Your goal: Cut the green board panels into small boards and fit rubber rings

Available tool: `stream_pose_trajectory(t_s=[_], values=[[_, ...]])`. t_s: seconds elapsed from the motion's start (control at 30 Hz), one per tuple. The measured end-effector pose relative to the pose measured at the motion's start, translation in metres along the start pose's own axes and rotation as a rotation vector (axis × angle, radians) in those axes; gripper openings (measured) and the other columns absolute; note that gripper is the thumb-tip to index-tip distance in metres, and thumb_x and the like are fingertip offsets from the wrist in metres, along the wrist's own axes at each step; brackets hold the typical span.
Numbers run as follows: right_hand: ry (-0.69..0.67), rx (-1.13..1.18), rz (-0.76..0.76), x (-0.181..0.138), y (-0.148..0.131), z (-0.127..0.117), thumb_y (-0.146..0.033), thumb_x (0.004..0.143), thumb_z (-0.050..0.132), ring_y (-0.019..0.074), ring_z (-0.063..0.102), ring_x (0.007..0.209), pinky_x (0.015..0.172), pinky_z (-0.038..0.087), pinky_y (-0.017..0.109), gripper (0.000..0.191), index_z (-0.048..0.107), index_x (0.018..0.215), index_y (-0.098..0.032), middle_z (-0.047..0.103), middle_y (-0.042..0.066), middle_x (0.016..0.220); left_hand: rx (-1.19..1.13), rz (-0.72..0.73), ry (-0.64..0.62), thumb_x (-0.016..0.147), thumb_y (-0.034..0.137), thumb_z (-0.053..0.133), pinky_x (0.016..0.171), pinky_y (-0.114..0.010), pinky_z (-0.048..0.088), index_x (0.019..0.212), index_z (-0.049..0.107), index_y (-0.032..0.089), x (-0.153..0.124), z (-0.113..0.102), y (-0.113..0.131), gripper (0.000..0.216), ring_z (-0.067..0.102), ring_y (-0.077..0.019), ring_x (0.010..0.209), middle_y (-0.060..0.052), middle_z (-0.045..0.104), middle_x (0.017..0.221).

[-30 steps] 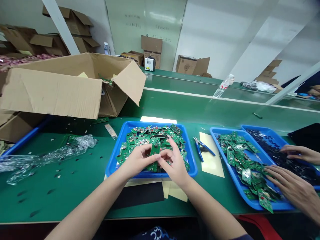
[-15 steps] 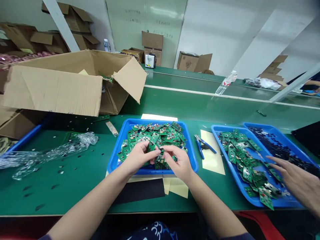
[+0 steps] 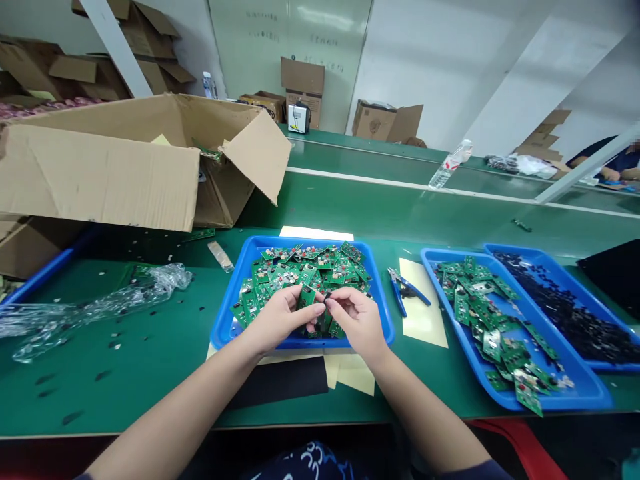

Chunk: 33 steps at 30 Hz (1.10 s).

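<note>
Green circuit board clasped in my left hand, small black piece pinched in my right hand just beside it, both toward the near edge of the blue tray

We look out from one head-worn camera, facing forward and down across the green workbench. It sits close above the work, with the left hand and right hand a little below the middle of our view. The white wall stands far behind; marks on the pale board seem to be writing, too blurred for us to read.
</note>
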State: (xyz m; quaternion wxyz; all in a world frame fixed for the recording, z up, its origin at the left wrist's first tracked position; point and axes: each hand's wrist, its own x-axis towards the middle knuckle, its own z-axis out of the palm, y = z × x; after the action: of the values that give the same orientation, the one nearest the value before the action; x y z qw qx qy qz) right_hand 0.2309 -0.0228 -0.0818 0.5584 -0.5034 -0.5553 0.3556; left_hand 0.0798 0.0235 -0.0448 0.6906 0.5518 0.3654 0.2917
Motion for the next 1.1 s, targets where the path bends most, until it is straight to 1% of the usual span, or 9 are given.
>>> stream_pose_trajectory(t_s=[0.1,0.17,0.23,0.27,0.33,0.4,0.47,0.73,1.1], values=[[0.134,-0.046,-0.019,0.000,0.000,-0.001,-0.028,0.080,0.057,0.0137,0.058,0.059,0.054,0.048,0.026,0.009,0.058,0.077,-0.019,0.062,0.002,0.069,-0.022,-0.038,-0.075,0.068,0.032,0.069,0.060,-0.026,0.046,0.084,0.058,0.015,0.000,-0.001,0.001,0.026,0.056,-0.0105,0.055,0.003,0.058,0.062],[0.249,-0.109,-0.076,0.002,-0.004,-0.007,-0.027,0.082,0.055,0.0137,0.057,0.059,0.055,0.048,0.026,0.009,0.057,0.078,-0.020,0.059,0.001,0.067,-0.077,-0.097,-0.142,0.073,0.035,0.065,0.064,-0.028,0.047,0.088,0.058,0.015,0.000,-0.004,0.001,0.026,0.059,-0.0125,0.062,0.000,0.061,0.068],[0.288,-0.190,-0.158,0.005,-0.008,-0.015,-0.026,0.084,0.051,0.0141,0.056,0.061,0.056,0.047,0.027,0.009,0.056,0.078,-0.020,0.058,0.001,0.067,-0.128,-0.142,-0.150,0.077,0.036,0.061,0.067,-0.030,0.048,0.087,0.057,0.015,0.001,-0.006,-0.001,0.024,0.060,-0.0141,0.066,-0.002,0.063,0.073],[0.248,-0.237,-0.203,0.006,-0.010,-0.018,-0.025,0.085,0.050,0.0143,0.056,0.063,0.058,0.047,0.027,0.010,0.055,0.078,-0.020,0.058,0.002,0.068,-0.131,-0.147,-0.137,0.078,0.037,0.059,0.067,-0.031,0.049,0.085,0.057,0.015,0.002,-0.007,-0.002,0.023,0.061,-0.0147,0.067,-0.003,0.064,0.073],[0.083,-0.336,-0.291,0.007,-0.012,-0.021,-0.023,0.086,0.047,0.0147,0.056,0.065,0.060,0.047,0.028,0.011,0.054,0.078,-0.020,0.058,0.003,0.071,-0.078,-0.124,-0.131,0.080,0.037,0.056,0.069,-0.031,0.049,0.080,0.058,0.014,0.003,-0.008,-0.005,0.023,0.062,-0.0156,0.068,-0.004,0.065,0.073],[-0.078,-0.433,-0.364,0.007,-0.012,-0.020,-0.021,0.087,0.045,0.0150,0.056,0.067,0.062,0.046,0.028,0.011,0.054,0.080,-0.020,0.059,0.003,0.073,0.019,-0.081,-0.166,0.082,0.037,0.054,0.071,-0.031,0.048,0.076,0.060,0.014,0.004,-0.008,-0.006,0.024,0.062,-0.0162,0.069,-0.005,0.066,0.072],[-0.157,-0.523,-0.415,0.006,-0.010,-0.018,-0.019,0.088,0.044,0.0156,0.056,0.069,0.064,0.045,0.029,0.012,0.054,0.081,-0.019,0.060,0.004,0.074,0.098,-0.049,-0.202,0.083,0.037,0.051,0.073,-0.031,0.048,0.075,0.062,0.014,0.004,-0.007,-0.005,0.027,0.062,-0.0166,0.069,-0.004,0.067,0.069],[-0.175,-0.662,-0.442,0.006,-0.004,-0.014,-0.021,0.088,0.042,0.0164,0.056,0.068,0.062,0.044,0.028,0.015,0.055,0.080,-0.019,0.061,0.005,0.074,0.199,-0.059,-0.247,0.081,0.038,0.052,0.067,-0.028,0.048,0.069,0.061,0.014,0.001,-0.002,0.002,0.029,0.063,-0.0153,0.062,-0.003,0.067,0.063],[-0.170,-0.703,-0.420,0.006,-0.003,-0.012,-0.018,0.084,0.041,0.0158,0.053,0.063,0.058,0.041,0.028,0.015,0.052,0.073,-0.020,0.058,0.003,0.067,0.185,-0.091,-0.194,0.080,0.037,0.049,0.060,-0.027,0.050,0.068,0.060,0.014,0.001,0.001,-0.003,0.028,0.064,-0.0160,0.059,-0.005,0.068,0.062]])
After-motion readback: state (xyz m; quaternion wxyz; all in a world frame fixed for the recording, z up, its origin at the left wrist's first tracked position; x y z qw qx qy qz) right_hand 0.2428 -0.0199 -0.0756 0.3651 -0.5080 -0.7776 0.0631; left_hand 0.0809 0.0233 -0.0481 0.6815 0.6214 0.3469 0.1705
